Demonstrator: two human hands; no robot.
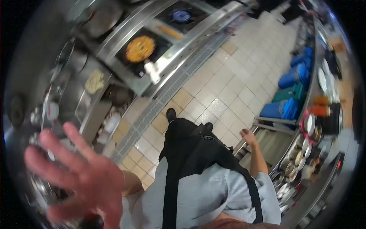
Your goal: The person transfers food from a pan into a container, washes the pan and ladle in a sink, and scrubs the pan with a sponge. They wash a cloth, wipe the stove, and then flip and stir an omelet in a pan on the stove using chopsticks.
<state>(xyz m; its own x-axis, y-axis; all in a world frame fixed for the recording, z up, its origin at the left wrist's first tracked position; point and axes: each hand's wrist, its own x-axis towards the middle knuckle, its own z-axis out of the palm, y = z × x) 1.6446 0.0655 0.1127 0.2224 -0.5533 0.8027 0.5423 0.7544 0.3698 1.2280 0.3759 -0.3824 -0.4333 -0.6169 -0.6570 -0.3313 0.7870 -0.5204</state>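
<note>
My left hand (85, 177) is raised close to the camera at the lower left, palm showing and fingers spread, holding nothing. Beyond it is a steel counter with a pale cloth (94, 81). My right hand (248, 136) hangs low on the right, near the end of a steel shelf unit (267, 141); its fingers look loosely curled and small, and whether anything is in them is unclear. On the stove (167, 57), a pan of orange-yellow food (140, 49) sits with a white wrap (152, 72) around its handle.
A blue burner flame (181, 16) shows farther along the stove. A floor grate (167, 97) runs beside it. Blue bins (280, 110) and a green bin (290, 93) stand under the right counter, which bears many small containers (293, 168). Dark-clothed people (291, 11) are at the far end.
</note>
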